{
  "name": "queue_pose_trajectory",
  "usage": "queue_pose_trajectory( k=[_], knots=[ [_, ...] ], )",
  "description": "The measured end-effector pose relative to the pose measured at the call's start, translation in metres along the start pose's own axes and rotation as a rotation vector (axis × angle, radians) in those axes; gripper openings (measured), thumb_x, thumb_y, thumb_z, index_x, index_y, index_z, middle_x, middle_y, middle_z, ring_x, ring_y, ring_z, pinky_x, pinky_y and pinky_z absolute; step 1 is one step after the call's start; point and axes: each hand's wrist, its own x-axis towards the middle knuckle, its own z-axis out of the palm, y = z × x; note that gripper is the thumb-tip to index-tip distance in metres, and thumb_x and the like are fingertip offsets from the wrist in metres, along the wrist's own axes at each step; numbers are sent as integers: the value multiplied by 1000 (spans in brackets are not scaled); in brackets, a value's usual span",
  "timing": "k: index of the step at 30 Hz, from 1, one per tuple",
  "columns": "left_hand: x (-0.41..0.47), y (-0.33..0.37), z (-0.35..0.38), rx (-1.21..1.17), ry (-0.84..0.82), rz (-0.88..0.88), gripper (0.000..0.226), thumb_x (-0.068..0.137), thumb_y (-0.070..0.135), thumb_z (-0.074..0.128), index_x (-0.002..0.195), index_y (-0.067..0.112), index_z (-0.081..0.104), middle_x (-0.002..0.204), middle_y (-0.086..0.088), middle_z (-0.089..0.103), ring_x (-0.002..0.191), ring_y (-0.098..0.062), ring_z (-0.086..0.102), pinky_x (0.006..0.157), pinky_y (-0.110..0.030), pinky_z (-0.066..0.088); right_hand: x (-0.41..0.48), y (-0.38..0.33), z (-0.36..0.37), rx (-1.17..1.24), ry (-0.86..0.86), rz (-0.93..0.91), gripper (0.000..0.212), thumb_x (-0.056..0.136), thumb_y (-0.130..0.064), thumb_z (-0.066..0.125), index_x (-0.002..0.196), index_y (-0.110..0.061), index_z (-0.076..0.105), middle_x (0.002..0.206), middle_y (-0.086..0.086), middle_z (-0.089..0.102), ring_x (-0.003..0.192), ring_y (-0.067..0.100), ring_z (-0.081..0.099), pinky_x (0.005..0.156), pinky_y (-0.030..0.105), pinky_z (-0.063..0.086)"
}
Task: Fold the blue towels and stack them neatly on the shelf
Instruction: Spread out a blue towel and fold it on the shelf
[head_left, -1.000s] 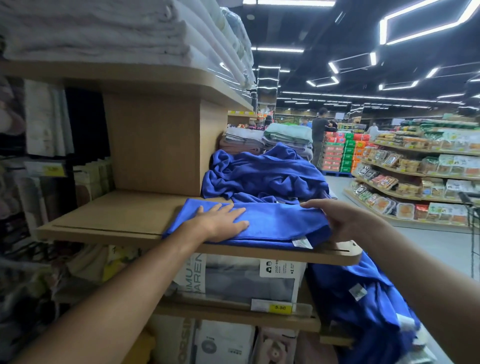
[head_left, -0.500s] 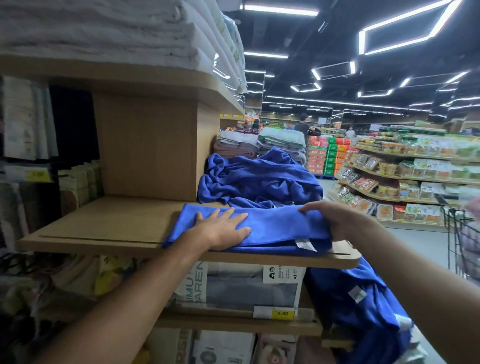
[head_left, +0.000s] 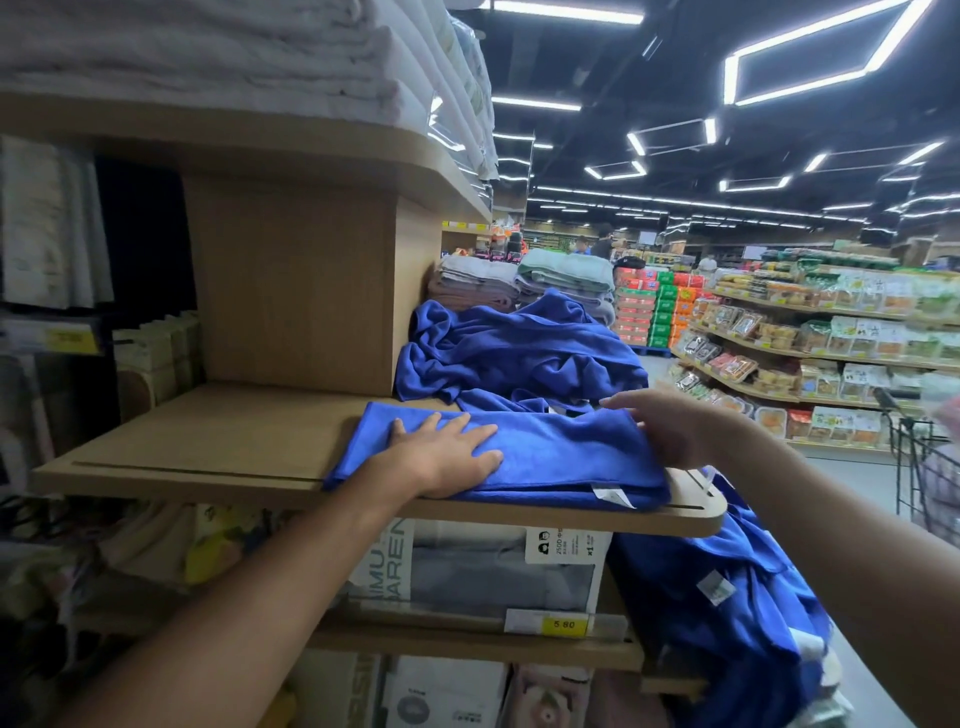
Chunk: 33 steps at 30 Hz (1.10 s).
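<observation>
On wooden shelf (head_left: 218, 441): left hand (head_left: 447, 457) flat atop folded blue towel (head_left: 561, 452), right hand (head_left: 670, 431) fingers straight

Counts at the towel display

Two hands are seen, a left hand (head_left: 441, 457) and a right hand (head_left: 670, 431). One folded blue towel (head_left: 545, 457) is counted on the middle shelf (head_left: 208, 447), which is one of three wooden boards. The towels in one crumpled blue heap (head_left: 519, 353) cannot be counted singly. Two yellow price tags (head_left: 563, 623) and one shopping trolley (head_left: 924, 467) are counted.
</observation>
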Motion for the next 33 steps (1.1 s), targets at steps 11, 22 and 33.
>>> queue_pose_trajectory(
  k=[11, 22, 33],
  knots=[
    [4, -4, 3, -20, 7, 9, 61, 96, 69, 16, 154, 53, 10, 168, 13, -1, 156, -22, -1, 117, -66, -3, 3, 1, 2, 330, 27, -32, 38, 97, -10, 62, 133, -2, 54, 125, 21, 65, 106, 32, 67, 101, 41, 53],
    [-5, 48, -14, -29, 411, 350, 55, 94, 61, 43, 144, 39, 48, 155, 15, 41, 143, -10, 35, 114, -45, 29, -8, -1, 19, -916, 518, -400, 49, 89, -11, 57, 138, -11, 53, 132, 16, 55, 113, 33, 57, 82, 31, 42],
    [1, 90, 23, -97, 259, 536, 63, 88, 70, 49, 145, 42, 44, 148, 21, 48, 134, -9, 46, 102, -31, 41, -43, 15, -1, 42, 247, -158, 49, 97, -34, 66, 136, -9, 49, 126, 17, 50, 115, 28, 51, 105, 38, 43]
  ],
)
